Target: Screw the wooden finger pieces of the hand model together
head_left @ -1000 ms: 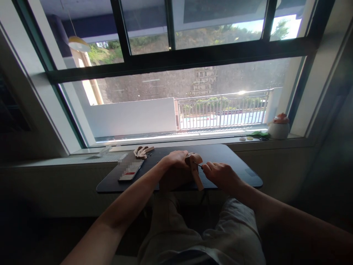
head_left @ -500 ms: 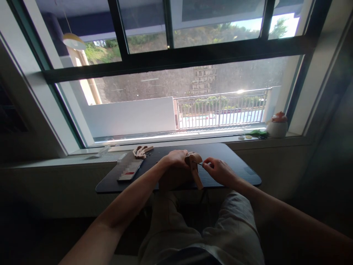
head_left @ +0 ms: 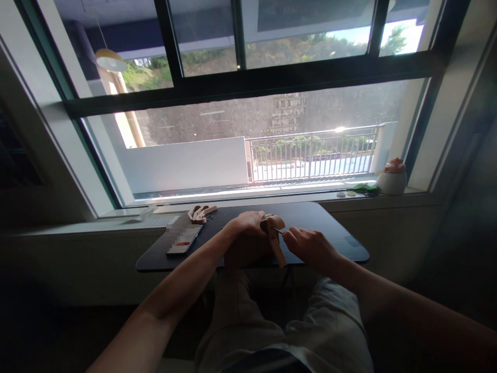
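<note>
My left hand (head_left: 251, 223) is closed over the top of a brown block-like wooden piece (head_left: 246, 254) at the table's near edge. On its right side is a lighter wooden leg (head_left: 276, 248) with a curved top, slanting down past the edge. My right hand (head_left: 308, 246) is closed around a thin metal rod-like tool (head_left: 278, 231). The tool's tip meets the upper part of the leg; its far end is hidden in my fingers, so its exact kind cannot be made out.
More pale wooden parts (head_left: 201, 213) lie at the back left of the dark table (head_left: 310, 217), with small dark bits beside them. Nearby lies a phone (head_left: 184, 241). A white jar (head_left: 391, 178) with an orange lid stands on the windowsill. My knees are below the table.
My right hand has turned and its fingers have curled more tightly around the tool, sitting closer to the leg. My left hand and the wooden piece hold nearly the same place.
</note>
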Demonstrator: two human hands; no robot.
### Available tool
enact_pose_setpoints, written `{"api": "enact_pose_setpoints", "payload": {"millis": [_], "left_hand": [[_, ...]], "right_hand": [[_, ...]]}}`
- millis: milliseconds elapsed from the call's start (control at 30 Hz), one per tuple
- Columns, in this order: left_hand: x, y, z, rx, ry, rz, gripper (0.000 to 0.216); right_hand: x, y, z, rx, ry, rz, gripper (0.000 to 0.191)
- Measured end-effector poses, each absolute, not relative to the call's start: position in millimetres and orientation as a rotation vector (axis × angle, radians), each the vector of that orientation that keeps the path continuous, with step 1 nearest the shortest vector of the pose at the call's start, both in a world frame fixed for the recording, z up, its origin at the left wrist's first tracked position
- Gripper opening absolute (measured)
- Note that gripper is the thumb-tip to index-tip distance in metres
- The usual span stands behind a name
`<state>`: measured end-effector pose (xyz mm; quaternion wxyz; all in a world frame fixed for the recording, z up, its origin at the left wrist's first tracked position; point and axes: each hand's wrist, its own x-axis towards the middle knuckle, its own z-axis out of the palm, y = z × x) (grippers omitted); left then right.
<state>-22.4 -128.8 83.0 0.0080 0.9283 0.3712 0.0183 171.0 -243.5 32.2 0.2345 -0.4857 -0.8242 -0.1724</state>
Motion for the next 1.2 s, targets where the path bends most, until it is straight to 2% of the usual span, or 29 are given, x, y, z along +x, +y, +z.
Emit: {"api": "enact_pose_setpoints", "payload": {"millis": [267, 400, 533, 600, 700, 767, 833, 1000, 1200], "left_hand": [[-19, -137, 88, 2.897, 1.285, 0.011, 0.059], [-21, -137, 88, 2.870, 1.251, 0.012, 0.055], [-22, -134, 86, 2.829, 1.313, 0.030, 0.060], [-23, -134, 86, 2.823, 1.325, 0.029, 0.063], [-23, -135, 87, 2.841, 1.281, 0.049, 0.061], [-24, -137, 88, 2.868, 1.238, 0.052, 0.057], [-23, -138, 90, 2.886, 1.210, 0.042, 0.054], [-21, -136, 88, 2.890, 1.253, 0.027, 0.058], [-22, -133, 85, 2.871, 1.285, 0.051, 0.060]], "right_hand": [[165, -233, 16, -1.488, -1.811, 0.057, 0.031], [169, -231, 29, -1.505, -1.783, 0.129, 0.029], [176, -243, 47, -1.498, -1.867, 0.150, 0.040], [179, -250, 51, -1.444, -2.011, 0.064, 0.031], [184, -253, 50, -1.378, -2.226, -0.356, 0.017], [188, -250, 48, -1.321, -2.342, -0.666, 0.018], [192, -245, 44, -1.267, -2.424, -0.780, 0.019], [190, -241, 31, -1.442, -2.223, -0.426, 0.024], [180, -241, 23, -1.599, -1.832, 0.144, 0.034]]}}
